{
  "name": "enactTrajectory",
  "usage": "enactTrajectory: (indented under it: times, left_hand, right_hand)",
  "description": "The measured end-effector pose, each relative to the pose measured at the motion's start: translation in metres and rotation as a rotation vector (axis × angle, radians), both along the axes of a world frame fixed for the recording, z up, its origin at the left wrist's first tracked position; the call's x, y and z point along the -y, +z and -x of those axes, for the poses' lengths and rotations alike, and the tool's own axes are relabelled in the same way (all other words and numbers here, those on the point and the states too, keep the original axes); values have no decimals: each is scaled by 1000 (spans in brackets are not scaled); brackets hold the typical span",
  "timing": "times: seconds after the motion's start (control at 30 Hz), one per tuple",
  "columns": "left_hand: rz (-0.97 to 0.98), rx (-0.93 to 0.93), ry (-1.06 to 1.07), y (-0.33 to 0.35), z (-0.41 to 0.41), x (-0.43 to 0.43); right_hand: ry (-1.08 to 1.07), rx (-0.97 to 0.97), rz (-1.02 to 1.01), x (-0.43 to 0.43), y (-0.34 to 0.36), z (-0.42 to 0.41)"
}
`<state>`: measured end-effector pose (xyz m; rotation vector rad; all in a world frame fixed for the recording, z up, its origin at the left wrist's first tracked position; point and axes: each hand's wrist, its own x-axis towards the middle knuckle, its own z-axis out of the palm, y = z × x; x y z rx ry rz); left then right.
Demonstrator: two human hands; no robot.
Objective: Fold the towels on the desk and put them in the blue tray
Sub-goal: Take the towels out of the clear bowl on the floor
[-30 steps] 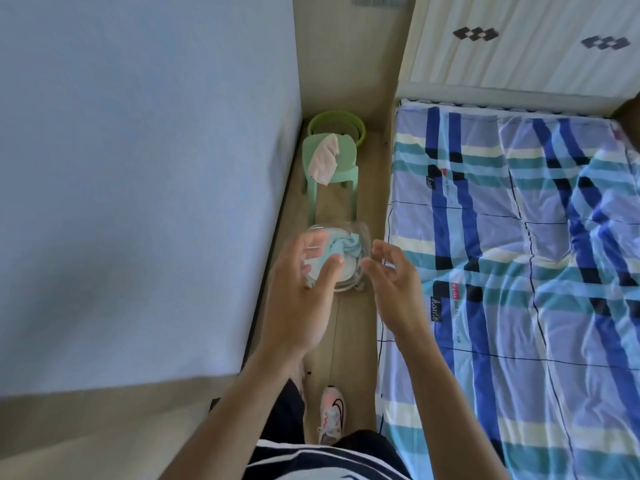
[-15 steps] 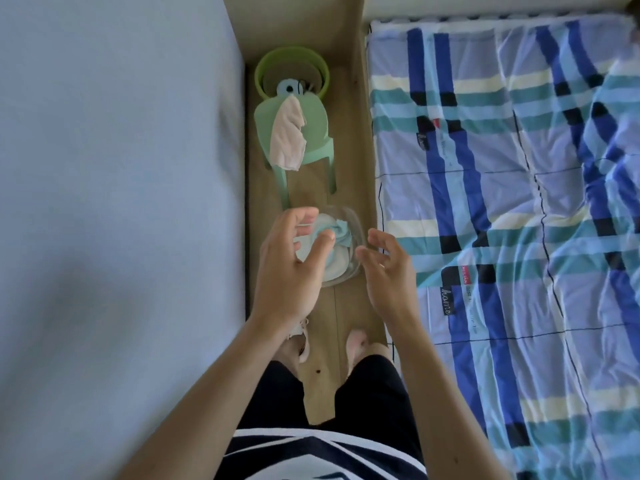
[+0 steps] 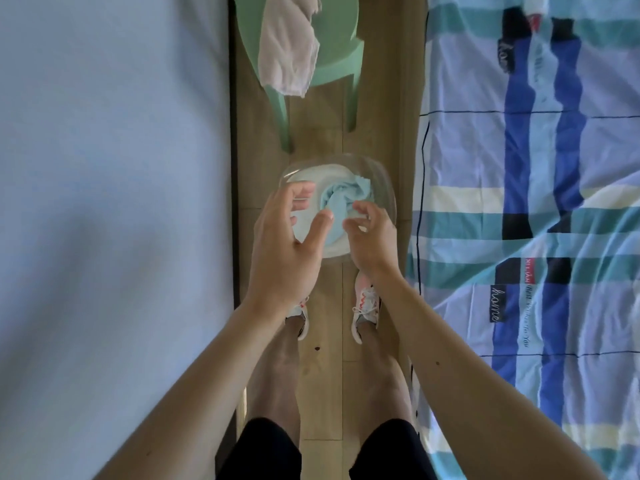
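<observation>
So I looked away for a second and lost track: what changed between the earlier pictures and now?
The view tipped downward: the feet now show and the green bin is out of frame. Both hands dropped toward the clear container on the floor; the left hand hangs open over it, and the right hand curls by the light blue towel, grip unclear. The pink towel remains draped on the green stool.

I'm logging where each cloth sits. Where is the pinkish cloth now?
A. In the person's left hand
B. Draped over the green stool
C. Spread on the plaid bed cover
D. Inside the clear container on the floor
B: the pinkish cloth hangs over the green stool's seat.
</observation>
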<state>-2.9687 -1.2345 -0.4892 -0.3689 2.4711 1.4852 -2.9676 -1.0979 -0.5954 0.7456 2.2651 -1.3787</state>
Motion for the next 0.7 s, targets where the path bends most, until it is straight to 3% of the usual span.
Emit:
enactTrajectory:
  times: [0.4, 0.7]
  left_hand:
    - [-26, 87, -6, -171, 4, 10]
    - [-23, 125, 9, -199, 6, 19]
  right_hand:
    - [288, 296, -167, 12, -221, 37]
    - [286, 296, -220, 10, -262, 42]
